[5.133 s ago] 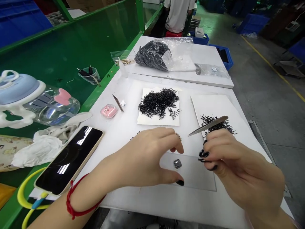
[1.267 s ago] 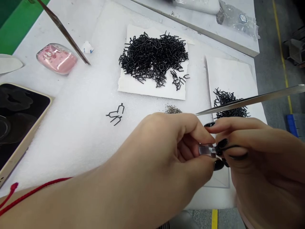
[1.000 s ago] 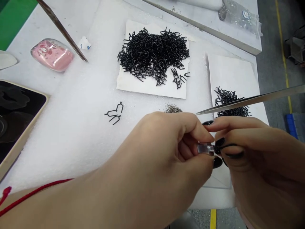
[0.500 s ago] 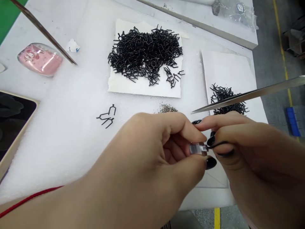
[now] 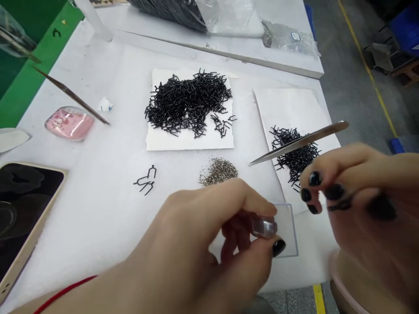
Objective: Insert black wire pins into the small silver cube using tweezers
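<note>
My left hand (image 5: 209,244) pinches a small clear plastic piece (image 5: 262,226) with a shiny end between thumb and index finger. Nothing black sticks out of it. To its right, my right hand (image 5: 356,196) is raised and partly blurred, its fingertips closed around a small black forked pin (image 5: 340,204). Metal tweezers (image 5: 297,144) slant above the right-hand pile of black forked pins (image 5: 296,157); I cannot tell what supports them. Ahead of my left hand lies a heap of tiny metallic bits (image 5: 220,171). Several loose forked pins (image 5: 145,179) lie left of it.
A large pile of black forked pins (image 5: 190,102) covers a white card (image 5: 190,145). Other tweezers (image 5: 75,97) slant by a pink case (image 5: 69,124) at left, with a phone (image 5: 26,209) nearer. A clear plastic plate (image 5: 290,248) lies under my hands. A raised ledge (image 5: 229,59) crosses the back.
My right hand has drawn away to the right from the clear piece, taking the black forked pin out of it. My left hand still holds the clear piece. The camera view has shifted.
</note>
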The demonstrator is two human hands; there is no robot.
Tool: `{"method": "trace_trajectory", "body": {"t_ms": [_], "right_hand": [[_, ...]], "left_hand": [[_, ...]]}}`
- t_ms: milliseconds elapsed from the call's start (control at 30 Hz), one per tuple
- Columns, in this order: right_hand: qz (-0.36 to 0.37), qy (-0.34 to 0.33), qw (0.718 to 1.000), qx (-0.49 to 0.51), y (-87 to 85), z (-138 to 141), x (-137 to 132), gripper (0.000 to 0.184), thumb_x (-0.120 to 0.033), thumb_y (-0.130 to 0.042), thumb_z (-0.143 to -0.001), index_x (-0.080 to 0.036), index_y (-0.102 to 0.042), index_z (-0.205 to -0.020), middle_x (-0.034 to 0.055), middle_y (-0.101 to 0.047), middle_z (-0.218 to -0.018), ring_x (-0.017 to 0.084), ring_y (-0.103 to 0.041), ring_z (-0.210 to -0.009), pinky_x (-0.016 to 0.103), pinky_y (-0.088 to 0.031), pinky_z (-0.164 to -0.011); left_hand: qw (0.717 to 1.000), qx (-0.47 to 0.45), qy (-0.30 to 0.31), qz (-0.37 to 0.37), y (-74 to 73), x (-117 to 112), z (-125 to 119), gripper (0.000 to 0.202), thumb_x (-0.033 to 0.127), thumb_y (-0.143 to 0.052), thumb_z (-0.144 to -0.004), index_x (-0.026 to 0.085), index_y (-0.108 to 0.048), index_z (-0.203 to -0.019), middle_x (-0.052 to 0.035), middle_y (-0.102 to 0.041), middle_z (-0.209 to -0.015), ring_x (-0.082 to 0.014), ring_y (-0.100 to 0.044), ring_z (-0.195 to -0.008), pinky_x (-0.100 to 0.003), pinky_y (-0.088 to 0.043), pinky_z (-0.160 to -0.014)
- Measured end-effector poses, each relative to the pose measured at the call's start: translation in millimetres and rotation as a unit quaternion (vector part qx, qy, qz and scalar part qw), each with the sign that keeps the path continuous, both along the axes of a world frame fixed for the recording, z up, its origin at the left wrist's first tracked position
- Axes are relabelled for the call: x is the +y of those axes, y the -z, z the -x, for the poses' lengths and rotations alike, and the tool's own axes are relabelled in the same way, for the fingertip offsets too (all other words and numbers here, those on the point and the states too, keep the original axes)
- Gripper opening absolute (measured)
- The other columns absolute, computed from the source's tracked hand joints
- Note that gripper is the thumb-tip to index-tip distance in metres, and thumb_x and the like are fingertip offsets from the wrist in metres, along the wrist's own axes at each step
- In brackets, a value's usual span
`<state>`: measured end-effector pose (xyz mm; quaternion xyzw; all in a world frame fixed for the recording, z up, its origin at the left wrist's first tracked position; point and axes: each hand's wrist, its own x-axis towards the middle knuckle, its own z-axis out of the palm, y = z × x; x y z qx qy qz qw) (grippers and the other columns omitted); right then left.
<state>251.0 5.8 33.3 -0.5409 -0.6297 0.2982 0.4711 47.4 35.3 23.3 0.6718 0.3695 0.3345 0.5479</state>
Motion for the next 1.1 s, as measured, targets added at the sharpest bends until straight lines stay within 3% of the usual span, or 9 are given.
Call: {"method": "trace_trajectory", "body": {"t_ms": [67,167,333,433,533,600,733,900,1100], "right_hand": [[0.009,-0.007,0.999,0.032,-6.3,7.3,3.9,0.018,-0.032,-0.059,-0.093,-0.023,-0.062,-0.078,0.0007,-0.055,-0.069,0.016,-0.054,-0.065,0.032,-0.046,-0.062],[0.072,-0.006,0.996,0.055,-11.8,12.9,5.3,0.016,-0.028,-0.057,-0.095,-0.023,-0.061,-0.08,0.0008,-0.054,-0.07,0.016,-0.053,-0.07,0.031,-0.048,-0.067],[0.113,-0.029,0.992,0.057,-8.6,11.5,2.9,0.014,-0.024,-0.057,-0.094,-0.023,-0.061,-0.081,0.0025,-0.055,-0.079,0.016,-0.055,-0.08,0.023,-0.044,-0.052],[0.124,-0.027,0.99,0.057,-7.1,12.2,4.1,0.02,-0.027,-0.057,-0.094,-0.022,-0.057,-0.075,0.0018,-0.053,-0.077,0.014,-0.053,-0.074,0.024,-0.044,-0.052],[0.133,-0.034,0.989,0.057,-7.4,14.4,6.5,0.021,-0.027,-0.055,-0.095,-0.022,-0.056,-0.075,0.0018,-0.053,-0.077,0.015,-0.054,-0.074,0.024,-0.044,-0.053],[0.128,-0.044,0.99,0.049,-7.4,15.8,6.3,0.023,-0.031,-0.053,-0.097,-0.022,-0.056,-0.076,0.0015,-0.054,-0.077,0.015,-0.055,-0.074,0.023,-0.046,-0.054],[0.139,-0.061,0.988,0.028,-6.8,16.4,-1.2,0.031,-0.044,-0.047,-0.098,-0.024,-0.058,-0.076,-0.0005,-0.054,-0.07,0.014,-0.055,-0.064,0.025,-0.05,-0.054],[0.161,-0.103,0.981,0.022,-9.6,14.6,-7.9,0.029,-0.041,-0.048,-0.098,-0.024,-0.059,-0.077,-0.0013,-0.053,-0.066,0.013,-0.054,-0.057,0.026,-0.05,-0.049],[0.144,-0.14,0.98,0.007,-9.7,14.0,-4.3,0.026,-0.037,-0.047,-0.1,-0.024,-0.058,-0.079,-0.0028,-0.055,-0.069,0.01,-0.056,-0.059,0.021,-0.051,-0.053]], "left_hand": [[0.996,0.024,0.021,-0.084,1.2,0.4,2.1,0.023,0.004,-0.063,-0.074,0.021,-0.06,-0.091,0.0061,-0.064,-0.074,-0.0064,-0.059,-0.061,-0.013,-0.053,-0.059],[0.983,0.064,0.067,-0.16,3.2,3.2,4.5,0.023,0.006,-0.059,-0.078,0.019,-0.06,-0.097,0.0027,-0.066,-0.083,-0.0111,-0.06,-0.081,-0.02,-0.052,-0.075],[0.963,0.113,0.101,-0.223,5.7,4.0,4.4,0.022,0.005,-0.055,-0.083,0.019,-0.058,-0.1,0.0024,-0.067,-0.083,-0.0158,-0.055,-0.105,-0.028,-0.046,-0.089],[0.955,0.138,0.11,-0.239,8.4,3.1,2.8,0.016,0.006,-0.054,-0.086,0.019,-0.059,-0.095,-0.0004,-0.068,-0.099,-0.0168,-0.05,-0.113,-0.031,-0.039,-0.102],[0.957,0.158,0.098,-0.222,10.7,3.6,2.0,0.01,0.011,-0.058,-0.086,0.019,-0.062,-0.091,-0.0036,-0.061,-0.122,-0.021,-0.043,-0.119,-0.036,-0.036,-0.106],[0.965,0.153,0.085,-0.194,9.5,4.6,2.0,0.014,0.014,-0.062,-0.085,0.019,-0.064,-0.097,-0.005,-0.06,-0.124,-0.0228,-0.042,-0.119,-0.038,-0.038,-0.103],[0.988,0.059,0.044,-0.134,-0.6,6.0,3.0,0.022,0.01,-0.064,-0.079,0.02,-0.064,-0.098,-0.0014,-0.066,-0.105,-0.0171,-0.053,-0.102,-0.031,-0.044,-0.094],[0.998,-0.034,0.044,-0.031,-10.0,3.7,2.5,0.016,0.004,-0.06,-0.084,0.02,-0.064,-0.087,0.0041,-0.069,-0.085,-0.0107,-0.06,-0.074,-0.031,-0.048,-0.089],[0.998,-0.052,0.04,-0.011,-10.9,2.0,2.4,0.011,0.008,-0.067,-0.085,0.019,-0.067,-0.084,0.0041,-0.071,-0.084,-0.0109,-0.062,-0.072,-0.031,-0.05,-0.087]]}}
